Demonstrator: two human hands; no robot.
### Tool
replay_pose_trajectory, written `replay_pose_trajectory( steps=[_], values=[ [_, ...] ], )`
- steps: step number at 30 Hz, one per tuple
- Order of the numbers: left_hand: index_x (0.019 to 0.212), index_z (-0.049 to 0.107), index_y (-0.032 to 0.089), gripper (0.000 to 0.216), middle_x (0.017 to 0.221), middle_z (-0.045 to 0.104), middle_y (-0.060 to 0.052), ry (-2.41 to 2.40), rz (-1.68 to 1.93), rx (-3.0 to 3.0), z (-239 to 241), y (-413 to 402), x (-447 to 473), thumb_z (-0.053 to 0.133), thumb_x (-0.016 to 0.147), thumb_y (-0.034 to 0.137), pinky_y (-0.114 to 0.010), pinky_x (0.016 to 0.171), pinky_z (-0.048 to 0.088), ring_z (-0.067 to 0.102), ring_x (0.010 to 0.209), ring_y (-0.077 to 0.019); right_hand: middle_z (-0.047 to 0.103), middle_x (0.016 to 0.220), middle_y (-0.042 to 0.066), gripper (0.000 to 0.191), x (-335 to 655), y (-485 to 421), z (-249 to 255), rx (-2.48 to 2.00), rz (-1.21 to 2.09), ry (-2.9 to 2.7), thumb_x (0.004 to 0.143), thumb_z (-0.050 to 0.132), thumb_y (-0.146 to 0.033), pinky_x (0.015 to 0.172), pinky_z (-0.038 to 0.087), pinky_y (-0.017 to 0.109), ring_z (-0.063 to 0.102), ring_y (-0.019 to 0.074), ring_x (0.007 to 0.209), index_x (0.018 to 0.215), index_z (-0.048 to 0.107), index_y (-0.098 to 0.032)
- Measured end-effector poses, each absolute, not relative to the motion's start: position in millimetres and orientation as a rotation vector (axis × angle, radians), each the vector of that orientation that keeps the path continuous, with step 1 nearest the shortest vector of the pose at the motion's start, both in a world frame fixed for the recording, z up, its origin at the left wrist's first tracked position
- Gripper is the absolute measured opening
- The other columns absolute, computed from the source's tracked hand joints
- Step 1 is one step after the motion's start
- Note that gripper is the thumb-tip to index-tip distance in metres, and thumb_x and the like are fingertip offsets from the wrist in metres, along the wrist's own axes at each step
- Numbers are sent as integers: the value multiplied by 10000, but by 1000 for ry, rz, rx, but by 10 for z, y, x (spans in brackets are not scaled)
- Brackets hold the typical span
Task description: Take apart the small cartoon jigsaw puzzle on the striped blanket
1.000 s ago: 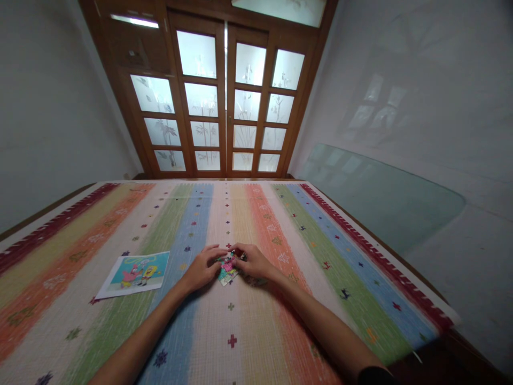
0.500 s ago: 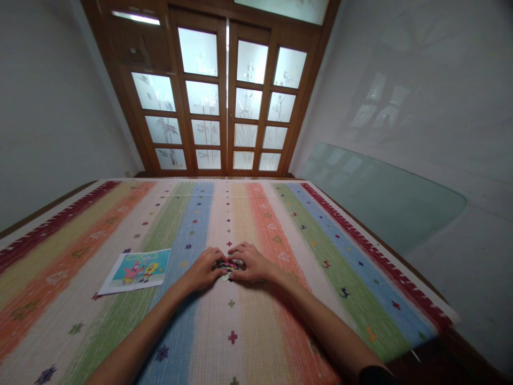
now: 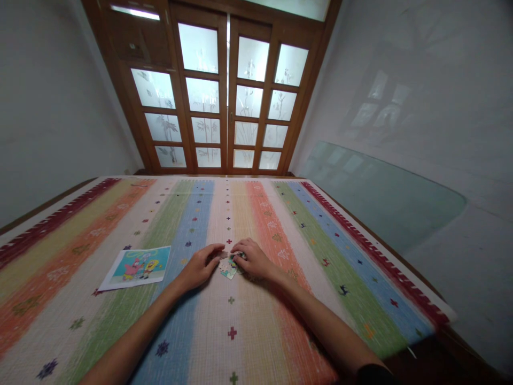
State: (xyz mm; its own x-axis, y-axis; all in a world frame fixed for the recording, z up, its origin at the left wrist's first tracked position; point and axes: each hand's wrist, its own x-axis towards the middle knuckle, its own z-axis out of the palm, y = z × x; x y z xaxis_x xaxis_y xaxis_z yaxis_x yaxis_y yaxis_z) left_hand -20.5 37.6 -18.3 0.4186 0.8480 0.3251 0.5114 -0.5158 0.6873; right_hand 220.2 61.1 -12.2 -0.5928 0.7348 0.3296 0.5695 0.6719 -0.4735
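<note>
A small heap of flat printed pieces [image 3: 227, 269], which look like jigsaw pieces, lies on the striped cloth between my hands. Pale and green patches show on them; single outlines are too small to make out. My left hand [image 3: 203, 266] rests beside the heap on its left, thumb and fingers curved and apart, with nothing seen in its grasp. From the right, my right hand [image 3: 253, 259] curls over the heap, its thumb and fingers closed around some of the pieces. Its palm and part of the heap are hidden.
A printed sheet [image 3: 136, 269] with two cartoon figures lies to the left on the striped tablecloth [image 3: 212, 321]. Beyond the table stand wooden doors [image 3: 228, 123] with frosted panes. A glass panel [image 3: 385, 187] is by the right wall.
My left hand has drawn back slightly to the left and its fingers have parted. More of the pieces between the hands now shows, where both hands had covered them.
</note>
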Motion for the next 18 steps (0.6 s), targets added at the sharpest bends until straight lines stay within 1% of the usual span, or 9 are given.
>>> replay_pose_trajectory(
  steps=[3,5,8,11,14,18],
  values=[
    [1353,629,210,470,1324,701,-126,1095,865,2228,-221,301,-231,650,908,363,-462,1051,529,678,1189,-284,698,1190,120,282,2225,588,-104,-984,433,-2374,885,705,-167,1001,453,424,582,255,1150,1165,732,-180],
    [1344,646,236,503,1397,660,-125,1055,836,2260,-254,261,-227,716,867,379,-499,1115,475,614,1298,-306,678,1214,117,309,2247,551,-75,-911,435,-2415,839,771,-203,1040,441,440,560,265,1184,1146,747,-192],
    [1250,705,250,382,1438,631,-116,1025,820,2287,-301,237,-197,707,890,376,-524,1164,417,544,1378,-306,656,1209,110,276,2283,493,-23,-813,423,-2490,793,823,-224,1055,434,459,537,280,1191,1064,775,-207],
    [1140,737,234,251,1413,640,-120,1017,832,2294,-318,240,-166,649,940,358,-510,1167,411,549,1363,-288,650,1194,97,233,2307,466,11,-789,422,-2534,811,824,-234,1043,439,458,528,276,1175,1039,775,-217],
    [1049,728,221,180,1363,660,-117,1009,849,2292,-289,232,-140,609,960,322,-489,1146,433,579,1312,-270,646,1171,101,234,2318,478,12,-812,447,-2540,812,851,-281,1017,455,444,530,270,1152,1014,764,-203],
    [1015,672,211,131,1282,686,-121,1015,878,2269,-217,197,-108,576,961,283,-464,1070,493,627,1214,-256,656,1134,109,236,2324,502,-8,-826,442,-2543,848,833,-340,985,464,431,539,269,1124,1004,746,-185]
  ],
)
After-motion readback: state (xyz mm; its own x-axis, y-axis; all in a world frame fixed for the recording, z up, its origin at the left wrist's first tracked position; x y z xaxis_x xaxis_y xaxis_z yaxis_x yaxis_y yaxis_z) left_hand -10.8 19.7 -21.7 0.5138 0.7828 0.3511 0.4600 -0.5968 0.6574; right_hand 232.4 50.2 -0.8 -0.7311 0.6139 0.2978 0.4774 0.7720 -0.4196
